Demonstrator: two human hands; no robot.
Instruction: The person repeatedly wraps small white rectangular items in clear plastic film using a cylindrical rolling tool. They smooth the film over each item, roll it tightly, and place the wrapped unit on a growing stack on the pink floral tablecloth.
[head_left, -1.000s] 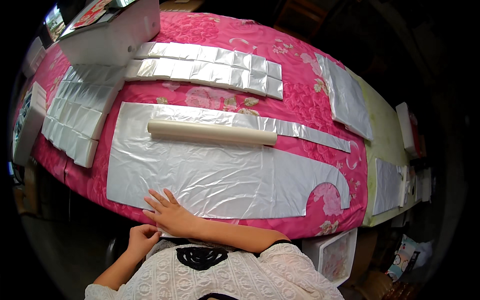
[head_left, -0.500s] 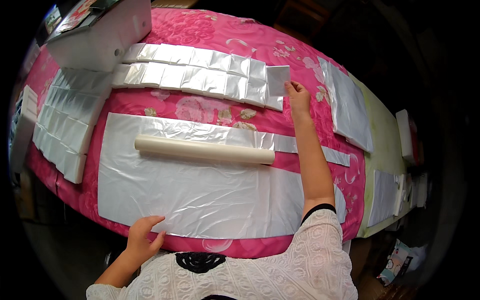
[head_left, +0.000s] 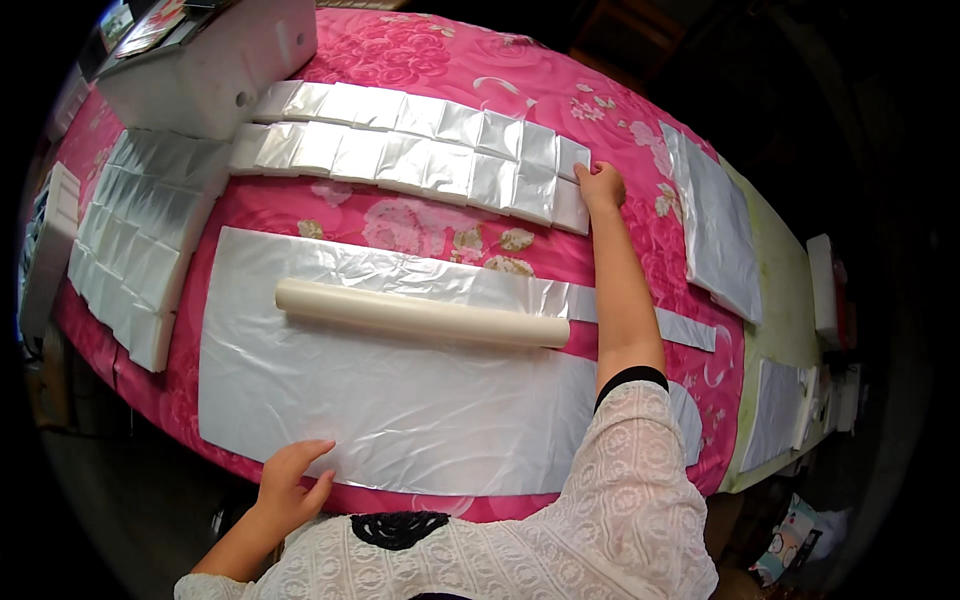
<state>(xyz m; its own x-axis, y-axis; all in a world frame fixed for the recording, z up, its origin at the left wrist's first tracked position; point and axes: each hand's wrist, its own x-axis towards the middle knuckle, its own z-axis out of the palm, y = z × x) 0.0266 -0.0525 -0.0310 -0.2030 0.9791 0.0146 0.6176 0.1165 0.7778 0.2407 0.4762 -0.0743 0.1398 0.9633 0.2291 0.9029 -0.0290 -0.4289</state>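
My right hand (head_left: 601, 186) is at the right end of two overlapping rows of folded plastic bags (head_left: 405, 160). Its fingers are closed at the edge of the last bag (head_left: 572, 156) in the far row, which lies flat in line with the others. My left hand (head_left: 293, 488), thumb and fingers apart, holds nothing near the front edge of a large flat stack of clear plastic film (head_left: 400, 420). Across that film lies a long cream-coloured tube (head_left: 420, 312). A narrow plastic strip (head_left: 685, 330) extends right beneath my right forearm.
A pink flowered cloth (head_left: 400, 225) covers the table. More folded bags (head_left: 150, 230) overlap at the left, beside a white foam box (head_left: 215, 85). Flat plastic sheets (head_left: 715, 225) lie at the right, with another stack (head_left: 775, 415) on the pale green surface (head_left: 770, 260).
My right hand has brought the folded bag from the gap at the rows' end onto the end of the far row. My left hand is almost unchanged. The view has shifted slightly.
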